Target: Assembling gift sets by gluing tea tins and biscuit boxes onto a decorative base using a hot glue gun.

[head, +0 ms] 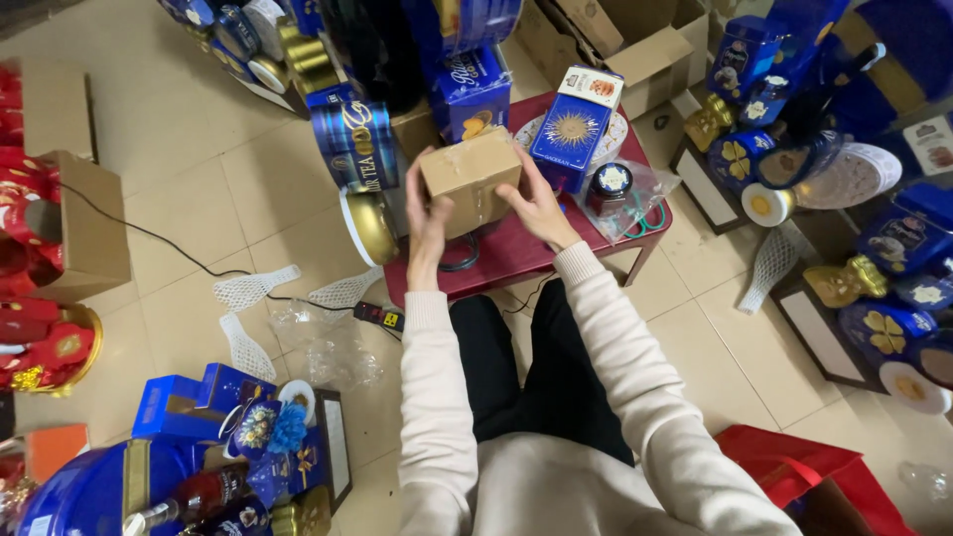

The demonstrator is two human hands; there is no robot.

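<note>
Partly hidden: the underside and far face of the small cardboard box (471, 179) cannot be seen, and the palms of both hands are turned away from the camera. A dark ring-shaped item under the box, on the low red table (516, 253), is too covered to identify. The red bag (809, 476) at 5 o'clock is cut off by the frame edge, as are the blue tins at 7 o'clock.

The box is held in the air above the red table, slightly tilted, at about 12 o'clock from the person's lap. The left hand (427, 213) clasps its left side, thumb on the near face, fingers wrapped behind and out of sight. The right hand (536, 203) grips the right side, fingers spread along the edge and pressed against the cardboard. Both hands are closed on the box, which sits between them.

At 1 o'clock from the box stands a blue carton with a sun design (571, 139). Just beyond, at 2 o'clock, a dark jar (608, 187) lies in clear plastic wrap beside green-handled scissors (650, 220). A black cable (169, 243) runs across the tiled floor at 9 o'clock, near white foam netting (253, 288).
</note>
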